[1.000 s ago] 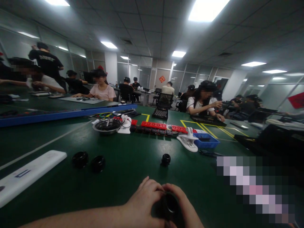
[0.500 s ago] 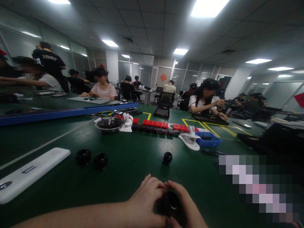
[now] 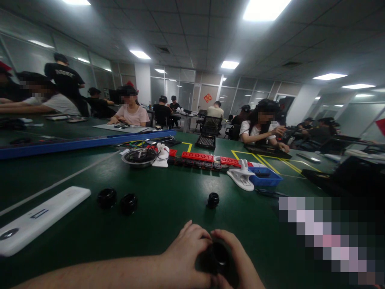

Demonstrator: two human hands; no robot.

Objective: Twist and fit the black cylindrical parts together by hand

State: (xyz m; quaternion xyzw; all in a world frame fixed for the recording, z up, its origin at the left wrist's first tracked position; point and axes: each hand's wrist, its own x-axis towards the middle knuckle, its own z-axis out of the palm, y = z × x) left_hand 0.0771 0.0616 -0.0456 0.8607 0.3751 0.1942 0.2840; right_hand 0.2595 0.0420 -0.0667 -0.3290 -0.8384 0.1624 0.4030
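Low in the view, my left hand (image 3: 190, 251) and my right hand (image 3: 238, 253) are curled round a glossy black round part (image 3: 221, 257) with a hole through it. My left fingers grip it from the left, my right fingers from the right, and the hands hide much of its outline. Just beyond them, a smaller black ribbed round piece (image 3: 213, 200) stands on the green table. To the left, two similar black round pieces, one farther out (image 3: 106, 198) and one nearer (image 3: 128, 203), sit side by side.
A long white case (image 3: 45, 220) lies at left. Across the table are a metal bowl (image 3: 140, 163), a row of red blocks (image 3: 198, 156), a white stand (image 3: 242, 176), a blue bin (image 3: 266, 181) and a long blue rail (image 3: 87, 141). Several people sit around.
The view shifts very slightly. Both hands stay round the black part in nearly the same pose, and the things on the table have not moved.
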